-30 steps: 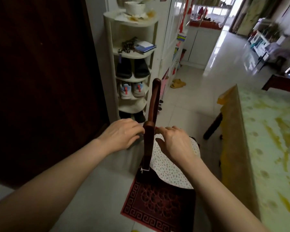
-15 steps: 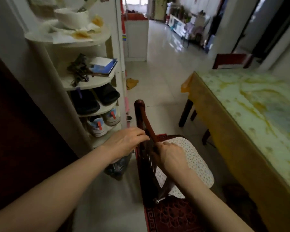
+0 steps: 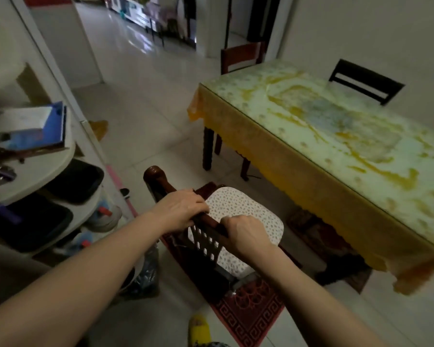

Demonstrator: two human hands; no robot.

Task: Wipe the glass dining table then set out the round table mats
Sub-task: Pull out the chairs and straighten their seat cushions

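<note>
The glass dining table (image 3: 341, 136) stands at the right, its top over a yellow and green patterned cloth. A dark wooden chair (image 3: 161, 181) with a white dotted seat cushion (image 3: 246, 209) stands in front of me, left of the table. My left hand (image 3: 182, 209) grips the chair's top rail. My right hand (image 3: 243, 234) grips the same rail a little further along. No round table mats and no wiping cloth show in the head view.
A white corner shelf (image 3: 35, 171) with books and shoes stands close on the left. A red patterned rug (image 3: 251, 311) lies under the chair. Two more chairs (image 3: 241, 56) stand at the table's far side. A yellow slipper (image 3: 198, 329) is by my feet.
The view has swung right, bringing the table fully into sight. The chair has turned with both hands on its top rail, and its cushion now faces the table.
</note>
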